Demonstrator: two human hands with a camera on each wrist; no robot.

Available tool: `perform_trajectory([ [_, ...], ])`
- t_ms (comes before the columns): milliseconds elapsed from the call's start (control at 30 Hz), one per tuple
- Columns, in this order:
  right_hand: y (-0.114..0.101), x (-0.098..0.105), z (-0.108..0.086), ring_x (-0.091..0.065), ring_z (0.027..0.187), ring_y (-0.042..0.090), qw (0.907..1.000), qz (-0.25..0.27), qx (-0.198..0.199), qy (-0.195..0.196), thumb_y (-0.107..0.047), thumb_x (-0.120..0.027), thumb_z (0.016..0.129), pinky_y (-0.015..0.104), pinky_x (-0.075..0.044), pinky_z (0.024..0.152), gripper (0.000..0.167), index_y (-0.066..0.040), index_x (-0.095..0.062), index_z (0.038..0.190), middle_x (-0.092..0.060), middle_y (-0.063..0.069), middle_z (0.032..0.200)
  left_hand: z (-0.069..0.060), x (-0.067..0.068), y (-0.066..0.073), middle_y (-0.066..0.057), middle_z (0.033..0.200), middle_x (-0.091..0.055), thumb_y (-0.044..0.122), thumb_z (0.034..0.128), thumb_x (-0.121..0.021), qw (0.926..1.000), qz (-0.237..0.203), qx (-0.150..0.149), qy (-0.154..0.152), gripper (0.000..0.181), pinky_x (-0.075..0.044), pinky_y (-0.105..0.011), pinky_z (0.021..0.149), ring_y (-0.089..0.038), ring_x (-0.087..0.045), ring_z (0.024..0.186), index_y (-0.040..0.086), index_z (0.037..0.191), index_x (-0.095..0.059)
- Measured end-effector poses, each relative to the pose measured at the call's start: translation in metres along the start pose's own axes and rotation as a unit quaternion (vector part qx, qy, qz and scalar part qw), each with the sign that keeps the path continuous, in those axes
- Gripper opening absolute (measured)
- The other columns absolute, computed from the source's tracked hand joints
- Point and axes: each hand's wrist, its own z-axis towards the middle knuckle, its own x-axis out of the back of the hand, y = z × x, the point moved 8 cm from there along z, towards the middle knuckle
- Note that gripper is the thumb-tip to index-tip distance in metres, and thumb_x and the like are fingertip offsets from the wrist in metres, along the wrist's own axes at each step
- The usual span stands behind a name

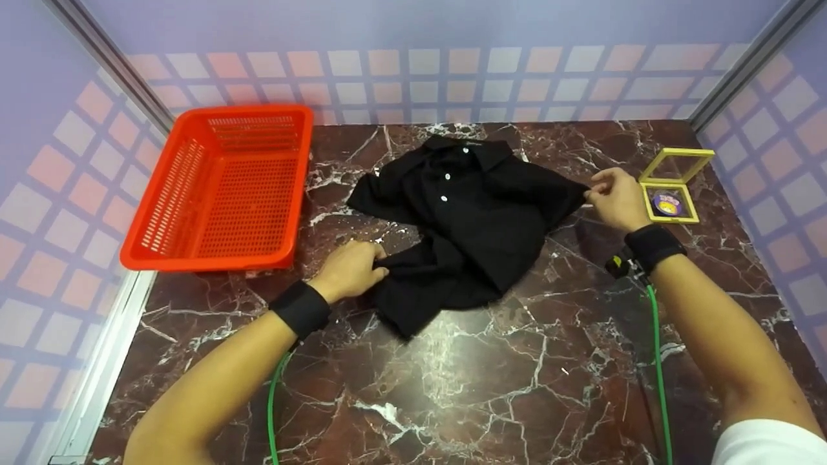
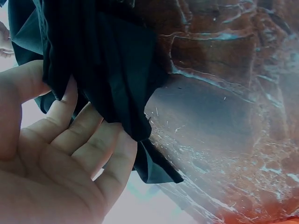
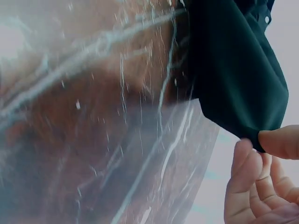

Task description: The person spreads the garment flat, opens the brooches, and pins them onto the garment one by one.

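a: where's the shirt?

b: black shirt (image 1: pixel 497 213) lies on the worktop (image 1: pixel 484 381), between the red basket (image 1: pixel 207 263) at left and the small yellow case (image 1: pixel 693 203) at right. collar (image 1: pixel 497 154) to the far side, white buttons (image 1: pixel 447 176) facing up. near part rumpled, folded over itself.

a: hands?

b: both on cloth. right hand (image 1: pixel 619 201) pinches a corner at the right, probably a sleeve tip, thumb (image 3: pixel 285 141) against fingertips (image 3: pixel 245 161); cloth draws to a point there. left hand (image 1: pixel 347 270) grips a bunched fold (image 1: pixel 407 258) at near left, fingers (image 2: pixel 88 135) behind it.

a: step in hand?

b: my reading: pulling the cloth straight.

a: how to do it well?

b: even, light tension, hands low, easing apart left and right. too hard on the right corner and the collar would probably skew. at the left, best to work the fingers down to a single edge; a grip on bunched layers likely just moves the crease. then ease the near part toward the near side and smooth outward from the buttons.

a: snags?

b: right hand sits just beside the case, whose lid (image 1: pixel 700 166) stands up. a wide sweep right could knock it.
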Motion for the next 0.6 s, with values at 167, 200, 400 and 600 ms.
perform_trajectory([
  [167, 0.008, 0.010, 0.010, -0.048, 0.069, -0.006, 0.9993, 0.011, -0.015, 0.031, -0.005, -0.063, 0.090, 0.019, -0.039, 0.070, 0.028, 0.007, -0.061, 0.114, -0.070, 0.022, 0.097, -0.002, -0.003, -0.003, -0.007, 0.090, -0.072, 0.022, 0.0899, -0.074, 1.0000, 0.002, 0.005, -0.005, 0.012, -0.053, -0.047, 0.077, -0.027, -0.067, 0.084, 0.010, 0.092, -0.072],
  [200, 0.010, 0.011, 0.012, -0.047, 0.069, -0.007, 0.9991, 0.015, -0.019, 0.036, -0.005, -0.062, 0.090, 0.019, -0.039, 0.070, 0.027, 0.006, -0.061, 0.114, -0.069, 0.022, 0.098, -0.002, -0.004, -0.004, -0.007, 0.090, -0.072, 0.022, 0.0900, -0.073, 1.0000, 0.002, 0.007, -0.007, 0.012, -0.053, -0.047, 0.077, -0.027, -0.067, 0.083, 0.010, 0.092, -0.072],
  [400, 0.020, 0.019, 0.024, -0.049, 0.074, -0.001, 0.9979, 0.012, -0.030, 0.057, -0.007, -0.058, 0.092, 0.021, -0.039, 0.071, 0.026, 0.002, -0.059, 0.116, -0.066, 0.017, 0.099, -0.004, -0.008, -0.006, -0.006, 0.090, -0.071, 0.024, 0.0903, -0.073, 0.9998, 0.001, 0.013, -0.011, 0.013, -0.052, -0.047, 0.077, -0.026, -0.066, 0.083, 0.011, 0.092, -0.071],
  [600, 0.015, 0.025, 0.035, -0.056, 0.087, 0.024, 0.9972, -0.020, -0.029, 0.066, -0.007, -0.053, 0.092, 0.031, -0.039, 0.079, 0.028, 0.002, -0.057, 0.119, -0.064, 0.016, 0.101, -0.005, -0.007, -0.007, -0.006, 0.088, -0.071, 0.025, 0.0893, -0.074, 0.9999, 0.000, 0.011, -0.004, 0.013, -0.053, -0.047, 0.075, -0.027, -0.066, 0.080, 0.012, 0.090, -0.071],
])
